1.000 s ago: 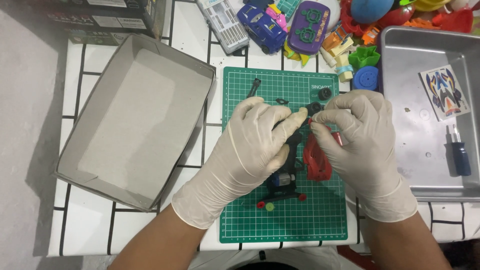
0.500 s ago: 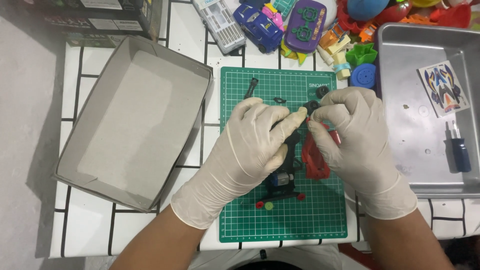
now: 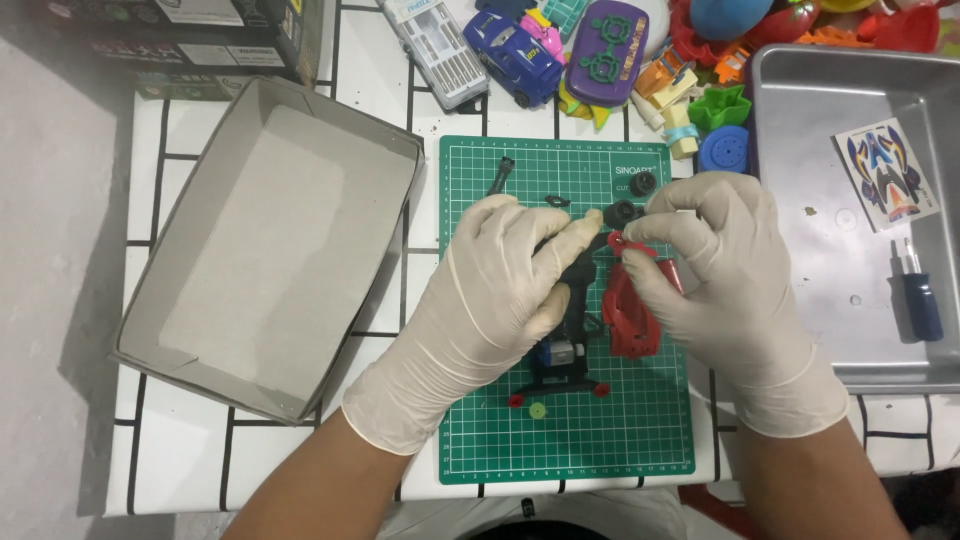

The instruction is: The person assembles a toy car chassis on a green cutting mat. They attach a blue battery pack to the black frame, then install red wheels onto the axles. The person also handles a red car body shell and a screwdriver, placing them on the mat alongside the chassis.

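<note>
Little has changed: left hand (image 3: pixel 490 300) still clamps the black toy chassis (image 3: pixel 560 340) on the green mat (image 3: pixel 480 420); right hand (image 3: pixel 725 270) keeps its grip pinched on a small red part (image 3: pixel 628 243).

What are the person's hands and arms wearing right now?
Both the left hand and the right hand wear thin, cream-white disposable gloves, slightly wrinkled, with rolled cuffs ending just past the wrists. The forearms are bare: no sleeves, watch or jewellery show.

Green gridded cutting mat (image 3: pixel 600 440) on a white-tiled surface (image 3: pixel 200 470) with black grout lines. Red plastic car shell (image 3: pixel 628 318), black chassis (image 3: pixel 570 345) with blue motor; both hands in off-white gloves. Grey cardboard tray (image 3: pixel 255 250), silver metal tray (image 3: pixel 830 270), blue toy car (image 3: pixel 515 55).
</note>
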